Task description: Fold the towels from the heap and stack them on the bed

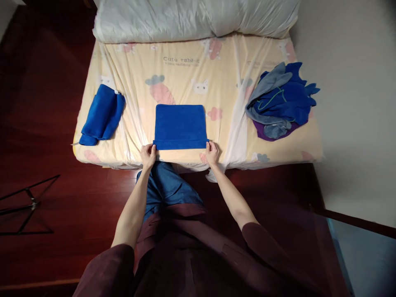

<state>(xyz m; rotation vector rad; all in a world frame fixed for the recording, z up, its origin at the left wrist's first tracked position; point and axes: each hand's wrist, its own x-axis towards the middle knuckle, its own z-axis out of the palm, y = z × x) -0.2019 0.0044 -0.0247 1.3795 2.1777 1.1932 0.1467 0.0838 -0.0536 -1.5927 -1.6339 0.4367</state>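
A blue cloth (180, 122) lies flat in front of me on the bed, its near edge turned up in a narrow folded strip. At the strip's left end, my left hand (148, 155) pinches the corner between thumb and fingers. The right end is pinched in the same way by my right hand (212, 153). Both hands rest close to the bed's front edge.
The bed (123, 74) has a yellow rabbit-and-carrot cover under thin clear sheeting. Folded blue cloth (103, 113) lies at left; a heap of blue, grey and purple cloths (283, 101) at right. A pale rolled quilt (192, 18) spans the back. Black tripod legs (32, 204) stand on the floor.
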